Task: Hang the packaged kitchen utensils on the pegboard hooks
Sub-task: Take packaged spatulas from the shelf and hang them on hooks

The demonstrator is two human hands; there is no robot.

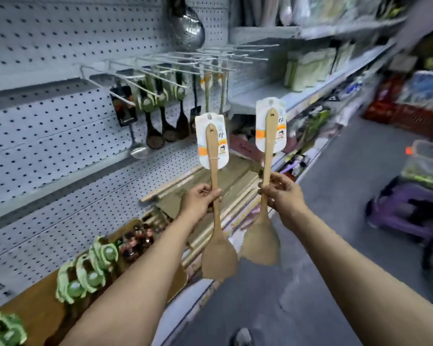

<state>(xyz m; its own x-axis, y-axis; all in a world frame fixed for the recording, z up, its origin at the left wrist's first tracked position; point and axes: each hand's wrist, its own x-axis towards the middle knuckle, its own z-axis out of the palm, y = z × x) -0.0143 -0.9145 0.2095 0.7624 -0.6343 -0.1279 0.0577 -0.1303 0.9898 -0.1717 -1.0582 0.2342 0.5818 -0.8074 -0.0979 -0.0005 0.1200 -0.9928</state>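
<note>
Before the pegboard [48, 136], left hand [202, 199] and right hand [280, 193] each grip a carded wooden spatula [214, 156] [269, 136] by the handle, blades down. Step: carrying to the hooks [185, 58]. Next, probably, thread a card hole onto a free hook.

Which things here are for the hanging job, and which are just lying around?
For the job: left spatula, right spatula, left hand, right hand, hooks, pegboard.
Lying around: purple basket, green packs, strainer.
</note>
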